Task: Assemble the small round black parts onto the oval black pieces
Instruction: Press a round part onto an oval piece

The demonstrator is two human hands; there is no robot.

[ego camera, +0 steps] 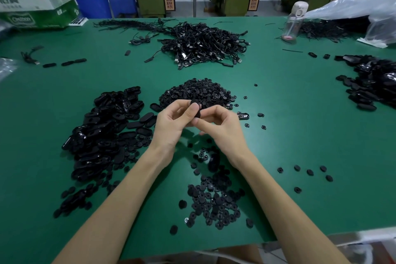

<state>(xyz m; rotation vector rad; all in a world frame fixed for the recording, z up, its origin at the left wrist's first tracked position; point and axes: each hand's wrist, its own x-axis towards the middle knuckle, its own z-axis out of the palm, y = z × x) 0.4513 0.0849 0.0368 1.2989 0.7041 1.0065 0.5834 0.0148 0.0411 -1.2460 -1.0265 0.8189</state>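
Note:
My left hand [173,122] and my right hand [220,126] meet above the middle of the green table [300,130]. Together they pinch one oval black piece [196,107], held upright between thumbs and fingertips. Whether a small round part sits on it is hidden by my fingers. A heap of small round black parts [197,93] lies just behind my hands. Another scatter of round parts [214,201] lies between my forearms. A large pile of oval black pieces [102,135] spreads to the left of my left hand.
A tangle of black cables [201,45] lies at the back centre. More oval pieces [372,83] are heaped at the right edge. A clear bottle [293,23] and plastic bags [364,8] stand back right, a green carton [36,13] back left.

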